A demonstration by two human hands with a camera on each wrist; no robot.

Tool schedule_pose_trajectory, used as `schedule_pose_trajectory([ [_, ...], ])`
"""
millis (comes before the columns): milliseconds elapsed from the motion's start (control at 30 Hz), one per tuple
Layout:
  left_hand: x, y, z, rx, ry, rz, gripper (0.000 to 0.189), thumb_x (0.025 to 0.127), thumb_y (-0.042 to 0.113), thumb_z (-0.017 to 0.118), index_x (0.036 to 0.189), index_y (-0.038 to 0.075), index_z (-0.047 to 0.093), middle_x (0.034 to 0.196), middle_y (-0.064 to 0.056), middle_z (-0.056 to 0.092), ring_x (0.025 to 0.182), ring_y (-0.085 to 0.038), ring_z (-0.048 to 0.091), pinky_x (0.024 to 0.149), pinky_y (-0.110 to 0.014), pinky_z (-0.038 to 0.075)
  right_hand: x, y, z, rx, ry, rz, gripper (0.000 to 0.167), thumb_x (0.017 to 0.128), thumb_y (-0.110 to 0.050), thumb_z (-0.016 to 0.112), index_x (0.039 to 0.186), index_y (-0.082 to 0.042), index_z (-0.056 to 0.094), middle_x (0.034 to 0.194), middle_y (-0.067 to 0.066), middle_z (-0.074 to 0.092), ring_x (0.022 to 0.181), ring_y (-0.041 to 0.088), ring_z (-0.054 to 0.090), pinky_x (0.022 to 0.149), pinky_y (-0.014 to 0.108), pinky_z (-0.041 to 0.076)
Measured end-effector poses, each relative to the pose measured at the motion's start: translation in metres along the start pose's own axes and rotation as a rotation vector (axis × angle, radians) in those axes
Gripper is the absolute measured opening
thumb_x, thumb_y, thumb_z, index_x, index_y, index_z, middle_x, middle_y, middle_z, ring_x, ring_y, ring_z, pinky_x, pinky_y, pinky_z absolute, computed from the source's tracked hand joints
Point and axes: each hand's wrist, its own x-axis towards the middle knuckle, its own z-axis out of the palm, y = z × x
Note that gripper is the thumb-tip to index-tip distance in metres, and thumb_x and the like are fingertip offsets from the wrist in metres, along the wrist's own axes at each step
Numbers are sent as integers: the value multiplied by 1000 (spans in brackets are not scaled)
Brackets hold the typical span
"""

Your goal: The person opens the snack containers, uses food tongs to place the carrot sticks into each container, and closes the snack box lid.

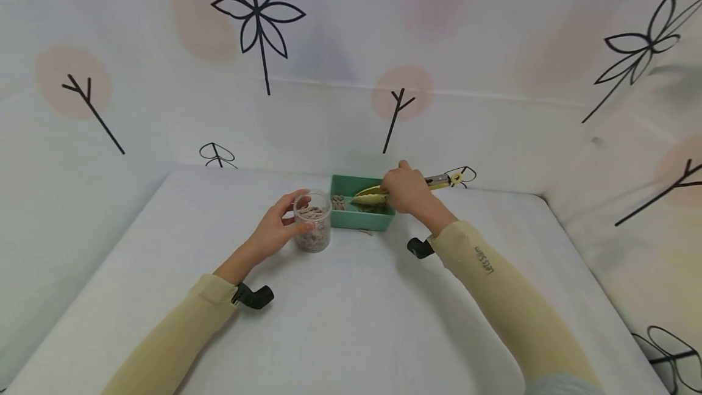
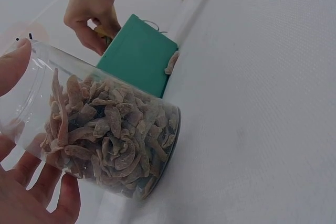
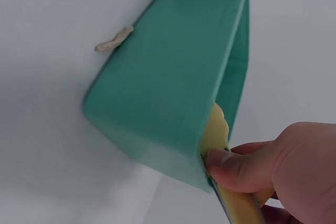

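My left hand point(image 1: 274, 228) grips a clear round jar point(image 1: 314, 239), its thumb on one side and the fingers spread round the other. Greyish-brown dried strips point(image 2: 118, 135) fill a good part of the jar, which stands upright on the table, just left of a green rectangular box point(image 1: 359, 220). In my right hand point(image 1: 407, 189) is a pair of yellow tongs point(image 1: 370, 199), held partway along with the tips down inside the box. Some similar strips point(image 1: 339, 202) lie in the box's left part. The right wrist view hides the tong tips behind the box wall.
One loose strip point(image 3: 114, 40) lies on the table against the box's near side. A white cloth point(image 1: 340, 322) covers the table. Behind the box rises a pale backdrop point(image 1: 329, 120) with printed plant drawings.
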Motion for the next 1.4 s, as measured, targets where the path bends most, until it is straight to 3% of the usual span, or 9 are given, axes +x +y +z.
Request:
schedule_pose_trajectory([
  [200, -1, -2, 0, 4, 0, -3, 69, 93, 16, 73, 152, 14, 37, 149, -14, 45, 138, -33, 39, 111, -55, 35, -6, 9, -8, 137, 0, 43, 24, 91, -9, 70, 114, -9, 77, 110, 8, 72, 90, 26, 48, 65, 35, 48],
  [367, -2, -4, 0, 1, 0, -10, 69, 94, 16, 72, 153, 14, 36, 150, -15, 44, 139, -34, 38, 111, -55, 35, -13, 11, -21, 267, 55, 60, 29, 89, -11, 76, 117, -7, 75, 114, 8, 71, 95, 26, 47, 74, 38, 47],
  [600, -3, -2, 0, -7, 3, -20, 69, 93, 17, 72, 153, 15, 36, 150, -14, 44, 139, -33, 38, 111, -54, 34, -25, 2, -44, 329, 140, -19, 31, 89, -11, 75, 119, -4, 73, 119, 10, 69, 94, 27, 47, 77, 39, 42],
  [767, -3, -1, 0, 1, 6, -27, 70, 94, 18, 72, 153, 15, 35, 150, -14, 43, 139, -34, 38, 112, -55, 34, -34, -20, -60, 386, 192, -89, 31, 88, -11, 77, 118, -5, 74, 120, 7, 70, 92, 24, 46, 74, 36, 40],
  [1033, -2, 0, 1, 3, 7, -4, 72, 93, 17, 73, 153, 14, 35, 148, -14, 44, 138, -33, 39, 110, -54, 36, -41, -48, -55, 354, 201, -224, 30, 85, -14, 81, 114, -7, 76, 117, 3, 71, 91, 20, 47, 73, 33, 40],
  [1400, -2, -1, 2, 9, 13, -18, 71, 93, 19, 73, 153, 16, 36, 150, -12, 42, 138, -32, 39, 111, -53, 35, -45, -49, -47, 339, 145, -203, 39, 83, -18, 83, 119, -7, 74, 120, 4, 69, 94, 20, 46, 73, 32, 45],
])
